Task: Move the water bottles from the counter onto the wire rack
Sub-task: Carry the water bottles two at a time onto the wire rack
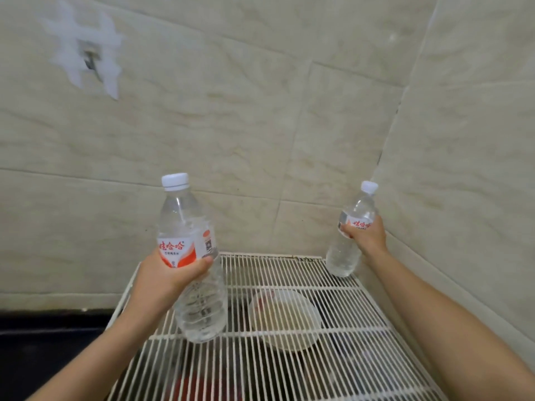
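Observation:
Two clear water bottles with white caps and red-and-white labels are in my hands over the white wire rack (341, 369). My left hand (168, 279) grips the nearer bottle (188, 227) around its label; its base is at the rack's left part, near the wires. My right hand (367, 235) holds the farther bottle (354, 215) at its label, slightly tilted, with its base at the rack's far right corner. Whether either base rests on the wires I cannot tell.
A pale bowl (285, 319) lies below the rack's wires, with dark and red items beside it. Tiled walls close in behind and on the right. A dark counter (43, 342) lies left of the rack. A metal hook (91, 63) sticks out of the wall high on the left.

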Demonstrator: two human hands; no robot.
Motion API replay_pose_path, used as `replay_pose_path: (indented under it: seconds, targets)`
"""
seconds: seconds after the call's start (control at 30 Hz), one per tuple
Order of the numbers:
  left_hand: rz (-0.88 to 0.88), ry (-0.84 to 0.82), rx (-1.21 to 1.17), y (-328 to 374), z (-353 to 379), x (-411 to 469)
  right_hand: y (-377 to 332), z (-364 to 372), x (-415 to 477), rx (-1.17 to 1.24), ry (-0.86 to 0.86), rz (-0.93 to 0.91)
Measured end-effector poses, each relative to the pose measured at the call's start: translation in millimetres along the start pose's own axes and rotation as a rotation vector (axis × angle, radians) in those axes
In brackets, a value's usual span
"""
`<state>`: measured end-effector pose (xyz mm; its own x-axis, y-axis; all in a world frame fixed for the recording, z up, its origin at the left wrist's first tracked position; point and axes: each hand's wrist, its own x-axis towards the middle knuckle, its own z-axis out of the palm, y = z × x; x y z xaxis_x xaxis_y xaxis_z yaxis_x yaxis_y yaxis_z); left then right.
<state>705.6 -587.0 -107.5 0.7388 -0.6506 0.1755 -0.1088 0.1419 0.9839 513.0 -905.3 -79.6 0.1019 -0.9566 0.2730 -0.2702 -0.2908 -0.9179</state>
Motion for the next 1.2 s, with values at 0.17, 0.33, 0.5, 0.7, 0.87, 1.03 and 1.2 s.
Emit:
replay_pose_path:
  seconds: [0.17, 0.33, 0.5, 0.7, 0.87, 1.03, 1.2]
  targets:
    - [0.026, 0.035, 0.063, 2.3, 19.2, 1.6, 15.1, 0.6, 5.1, 0.016, -0.035, -0.001]
    - [0.037, 0.035, 0.120, -1.5, 51.9, 13.8, 32.1, -0.6, 3.2, 0.039, -0.061, -0.028]
    - [0.021, 0.018, 0.132, -12.1, 115.2, 37.6, 33.5, -2.2, -19.9, -0.005, -0.033, -0.028]
    - [0.017, 0.038, 0.187, -28.1, 193.8, 58.0, 51.9, -5.5, -79.0, -0.175, 0.002, 0.045]
    - [0.009, -0.007, 0.225, -38.3, 241.9, 72.2, 68.5, -24.7, -81.0, -0.413, -0.009, 0.001]
    - [0.009, -0.023, 0.226, -42.0, 268.3, 86.2, 77.1, -36.5, -77.5, -0.635, -0.049, -0.061]
    - [0.019, -0.051, 0.263, -42.5, 282.7, 93.0, 76.6, -38.6, -73.2, -0.643, -0.096, -0.058]
